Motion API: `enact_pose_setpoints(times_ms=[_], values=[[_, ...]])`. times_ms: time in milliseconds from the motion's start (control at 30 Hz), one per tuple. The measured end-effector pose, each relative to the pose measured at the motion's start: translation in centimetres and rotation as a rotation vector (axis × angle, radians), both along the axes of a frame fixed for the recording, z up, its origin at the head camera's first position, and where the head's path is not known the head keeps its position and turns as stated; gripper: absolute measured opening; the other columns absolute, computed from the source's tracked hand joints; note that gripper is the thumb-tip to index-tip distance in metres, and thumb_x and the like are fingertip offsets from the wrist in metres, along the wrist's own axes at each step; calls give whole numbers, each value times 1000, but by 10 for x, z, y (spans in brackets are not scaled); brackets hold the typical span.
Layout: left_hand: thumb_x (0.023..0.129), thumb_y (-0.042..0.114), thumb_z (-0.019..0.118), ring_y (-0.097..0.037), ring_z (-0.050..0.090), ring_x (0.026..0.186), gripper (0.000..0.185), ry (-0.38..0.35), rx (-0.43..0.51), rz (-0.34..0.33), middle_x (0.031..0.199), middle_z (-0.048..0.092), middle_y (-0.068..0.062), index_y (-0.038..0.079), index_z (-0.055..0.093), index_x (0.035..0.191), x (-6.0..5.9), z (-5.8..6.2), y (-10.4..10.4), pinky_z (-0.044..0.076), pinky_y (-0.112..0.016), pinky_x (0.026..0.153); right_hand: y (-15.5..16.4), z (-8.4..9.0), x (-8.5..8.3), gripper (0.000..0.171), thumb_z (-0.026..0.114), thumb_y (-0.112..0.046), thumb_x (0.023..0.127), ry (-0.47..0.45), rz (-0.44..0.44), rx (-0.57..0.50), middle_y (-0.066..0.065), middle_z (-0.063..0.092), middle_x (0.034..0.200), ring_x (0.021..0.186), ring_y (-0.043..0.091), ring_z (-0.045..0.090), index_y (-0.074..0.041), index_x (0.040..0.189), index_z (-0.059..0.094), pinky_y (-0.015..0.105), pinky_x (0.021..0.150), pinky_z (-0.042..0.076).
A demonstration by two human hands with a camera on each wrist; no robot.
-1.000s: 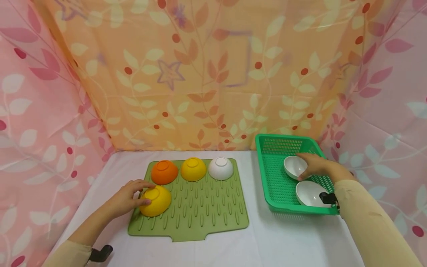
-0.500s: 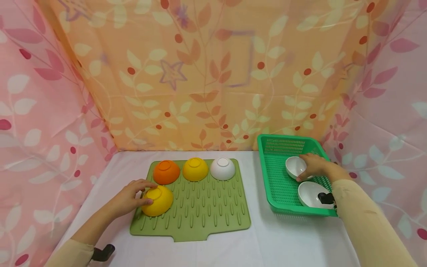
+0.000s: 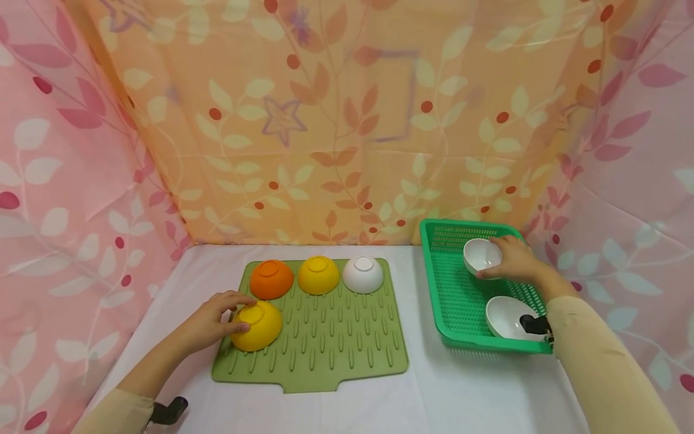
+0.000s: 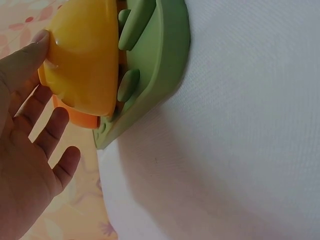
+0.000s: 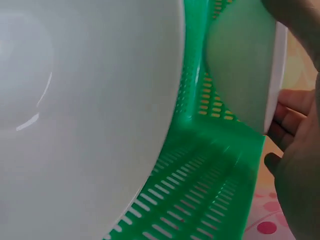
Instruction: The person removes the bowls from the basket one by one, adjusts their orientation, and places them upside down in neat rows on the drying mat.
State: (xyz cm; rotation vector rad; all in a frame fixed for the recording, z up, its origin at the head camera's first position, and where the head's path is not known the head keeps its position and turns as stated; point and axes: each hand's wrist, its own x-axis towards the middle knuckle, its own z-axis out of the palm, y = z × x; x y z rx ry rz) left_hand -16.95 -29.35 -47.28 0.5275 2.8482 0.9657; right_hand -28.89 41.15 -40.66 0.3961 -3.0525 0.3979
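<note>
My left hand (image 3: pixel 208 322) holds an upside-down yellow bowl (image 3: pixel 260 328) between thumb and fingers, near its base, at the left of the green drying mat (image 3: pixel 336 349). In the left wrist view, the ring and little fingers stand off this bowl (image 4: pixel 82 60). On the right, my right hand (image 3: pixel 515 259) grips a small white bowl (image 3: pixel 481 256) by its rim, above the floor of the green basket (image 3: pixel 452 301). Its inside faces the head camera, tilted. A larger white bowl (image 3: pixel 504 316) lies mouth up in the basket's front right, partly behind the wrist camera.
Along the mat's back edge stand an orange bowl (image 3: pixel 271 280), another yellow bowl (image 3: pixel 318 277) and a white bowl (image 3: pixel 363 276), all upside down. White cloth (image 3: pixel 374 404) covers the table. Patterned curtains (image 3: pixel 336 120) close in the back and both sides.
My right hand has raised the small white bowl slightly, away from the larger one in the basket. The left hand stays on the yellow bowl. The head view has shifted a little.
</note>
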Motion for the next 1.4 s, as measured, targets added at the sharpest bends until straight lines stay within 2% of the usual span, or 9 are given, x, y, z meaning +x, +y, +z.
enact_pose_setpoints(times_ms=[233, 633, 867, 1167, 1400], values=[[87, 42, 81, -25, 51, 106, 51, -7, 2, 2, 132, 62, 2, 27, 66, 133, 0, -1, -1, 49, -48, 88, -20, 16, 8, 114, 88, -60, 70, 110, -66, -139, 37, 38, 142, 128, 55, 30, 7, 149, 41, 75, 104, 15], [87, 42, 80, -25, 50, 106, 51, -5, 9, -3, 132, 62, 2, 26, 66, 133, -1, 1, 1, 49, -49, 88, -62, 38, 39, 112, 88, -59, 71, 158, -90, -227, 32, 41, 138, 129, 50, 30, 5, 151, 40, 73, 101, 19], [87, 42, 81, -26, 52, 109, 51, -9, 3, 1, 134, 62, 2, 27, 66, 133, 2, -1, 0, 49, -52, 91, -88, 50, 59, 113, 88, -58, 71, 151, -44, -219, 32, 38, 142, 131, 50, 29, 2, 153, 39, 71, 102, 23], [86, 40, 82, -25, 51, 106, 51, 12, 2, 14, 130, 63, 4, 27, 67, 133, 1, 1, 2, 49, -49, 89, -122, 65, 88, 115, 94, -55, 64, 199, 75, -246, 22, 41, 144, 135, 45, 30, -4, 153, 42, 68, 101, 30], [86, 38, 82, -27, 53, 108, 52, 23, -11, 33, 134, 63, 0, 24, 67, 134, 3, 2, 4, 49, -50, 89, -158, 62, 108, 116, 97, -54, 59, 217, 172, -250, 19, 44, 143, 137, 41, 30, -3, 150, 46, 68, 107, 26]])
